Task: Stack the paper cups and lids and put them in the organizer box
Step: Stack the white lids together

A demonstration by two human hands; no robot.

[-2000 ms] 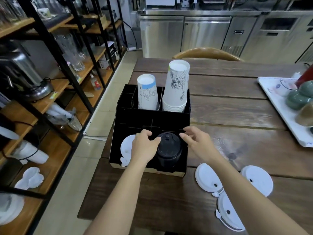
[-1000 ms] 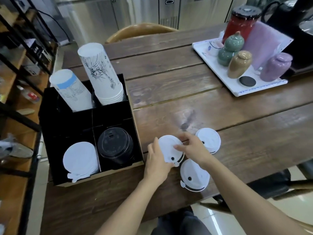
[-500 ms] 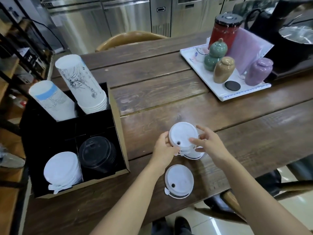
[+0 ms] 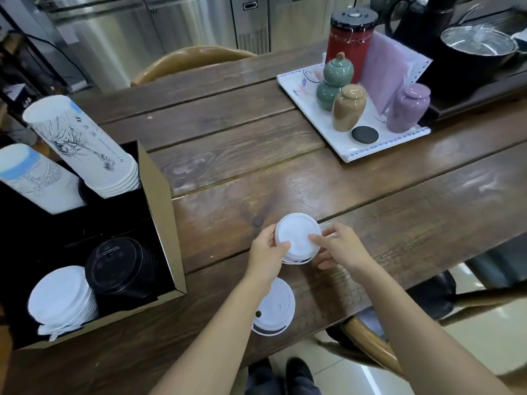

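Observation:
Two white lids [image 4: 298, 236] sit stacked on the wooden table, gripped on both sides. My left hand [image 4: 266, 258] holds their left rim; my right hand [image 4: 339, 248] holds the right, index finger resting on top. A third white lid [image 4: 275, 307] lies on the table nearer me, partly under my left forearm. The black organizer box [image 4: 164, 223] stands at the left. It holds a white lid stack [image 4: 61, 299], a black lid stack [image 4: 121, 266], a tall printed cup stack [image 4: 82, 148] and a blue-banded cup stack [image 4: 31, 178].
A white tray [image 4: 330, 138] at the back right carries a red canister [image 4: 349, 44], several ceramic jars and a purple sheet. A black pot [image 4: 473, 58] stands behind it. Wooden chairs sit at the far side [image 4: 194, 59] and at the near edge [image 4: 370, 343].
Both hands left the box, moved right to the loose lids, lifted one and set it on a second. The view swung right, so the box now sits far left.

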